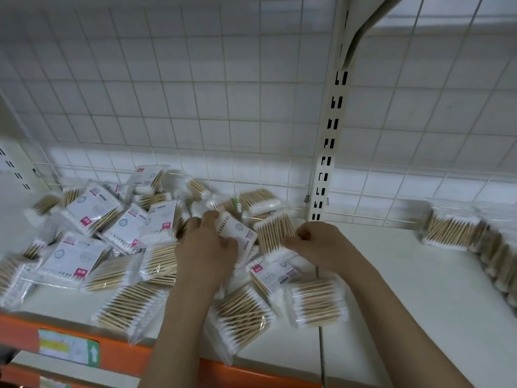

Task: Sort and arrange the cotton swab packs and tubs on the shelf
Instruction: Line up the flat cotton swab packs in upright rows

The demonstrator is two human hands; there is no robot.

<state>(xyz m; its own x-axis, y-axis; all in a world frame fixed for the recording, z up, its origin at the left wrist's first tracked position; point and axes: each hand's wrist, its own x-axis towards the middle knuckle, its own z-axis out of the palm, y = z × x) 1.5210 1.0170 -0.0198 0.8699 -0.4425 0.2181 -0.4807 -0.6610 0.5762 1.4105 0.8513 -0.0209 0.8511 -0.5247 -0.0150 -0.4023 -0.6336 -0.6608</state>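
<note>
Packs lie heaped on the shelf point(391, 275), left hand point(205, 247) grasping a labelled pack point(237, 231), right hand point(321, 245) pinching a sticks-up pack point(275, 231) just beside, both grips nearest the heap's right edge.

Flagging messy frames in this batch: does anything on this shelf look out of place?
Yes. The cotton swab packs on the left lie in a jumbled heap, tilted and overlapping, some hanging over the orange shelf edge. The row of packs at right stands neatly.
</note>
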